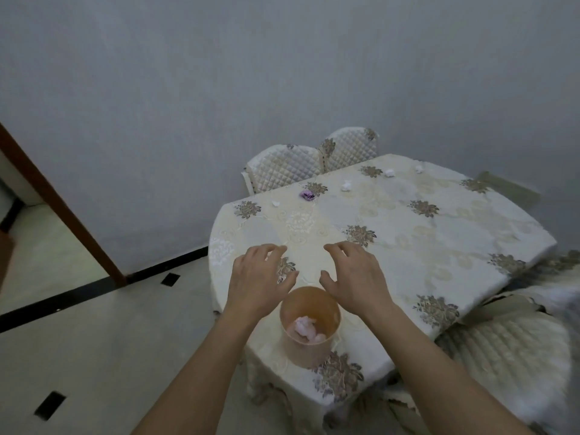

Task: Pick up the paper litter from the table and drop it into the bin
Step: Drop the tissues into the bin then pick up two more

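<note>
Only two limbs of the person are shown. The bare left hand (259, 277) and the bare right hand (354, 274) are seen from the back, with knuckles and tendon lines faintly marked in the dim light. Each is joined by a slim wrist to a long bare forearm. The left forearm (194, 365) is cut off by the near edge left of centre, the right forearm (439, 365) further right. The fingernails are too blurred to be described.

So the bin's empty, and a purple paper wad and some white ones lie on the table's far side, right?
Not quite. The head view shows the bin holds pinkish crumpled paper; it is not empty. The purple wad and white wads do lie on the far side of the table.
</note>
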Action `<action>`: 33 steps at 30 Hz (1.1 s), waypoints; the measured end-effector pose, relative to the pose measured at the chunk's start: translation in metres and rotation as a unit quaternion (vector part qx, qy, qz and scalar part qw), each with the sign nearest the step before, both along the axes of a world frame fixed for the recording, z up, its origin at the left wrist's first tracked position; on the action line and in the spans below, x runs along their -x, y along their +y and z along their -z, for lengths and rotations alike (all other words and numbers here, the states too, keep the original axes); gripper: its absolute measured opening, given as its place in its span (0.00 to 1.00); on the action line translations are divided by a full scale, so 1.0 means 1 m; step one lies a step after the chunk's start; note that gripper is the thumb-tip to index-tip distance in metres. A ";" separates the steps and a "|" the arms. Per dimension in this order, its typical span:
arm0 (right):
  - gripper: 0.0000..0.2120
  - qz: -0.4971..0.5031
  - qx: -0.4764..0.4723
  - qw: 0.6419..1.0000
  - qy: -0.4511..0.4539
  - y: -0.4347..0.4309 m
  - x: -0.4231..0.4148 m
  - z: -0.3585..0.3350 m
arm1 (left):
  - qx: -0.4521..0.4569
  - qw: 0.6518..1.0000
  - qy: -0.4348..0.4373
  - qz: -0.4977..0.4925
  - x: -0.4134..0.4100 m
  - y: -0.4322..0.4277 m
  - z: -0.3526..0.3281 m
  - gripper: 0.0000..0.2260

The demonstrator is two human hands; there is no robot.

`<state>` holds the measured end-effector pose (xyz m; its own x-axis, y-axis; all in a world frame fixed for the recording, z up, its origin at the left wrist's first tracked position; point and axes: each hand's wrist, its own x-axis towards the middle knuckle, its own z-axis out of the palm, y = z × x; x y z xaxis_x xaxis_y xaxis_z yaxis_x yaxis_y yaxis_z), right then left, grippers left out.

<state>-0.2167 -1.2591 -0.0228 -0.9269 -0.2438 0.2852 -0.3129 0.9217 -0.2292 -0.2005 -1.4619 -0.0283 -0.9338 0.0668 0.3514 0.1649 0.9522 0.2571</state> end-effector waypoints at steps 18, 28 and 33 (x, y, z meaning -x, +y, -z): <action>0.23 0.305 0.023 0.952 -0.009 0.110 -0.102 -0.002 | -0.005 0.960 0.006 0.280 0.017 0.119 -0.002 0.23; 0.22 0.500 0.037 0.865 -0.008 0.179 -0.227 0.019 | -0.013 0.885 -0.002 0.466 -0.032 0.236 0.012 0.23; 0.23 0.556 0.038 0.830 -0.015 0.215 -0.266 0.026 | 0.001 0.854 0.000 0.520 -0.054 0.297 0.014 0.23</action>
<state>0.0491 -1.0442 -0.0488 -0.5734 0.7853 0.2335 0.7288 0.6191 -0.2924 -0.1468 -1.1653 -0.0418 -0.3691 0.8612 0.3493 0.9218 0.2914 0.2557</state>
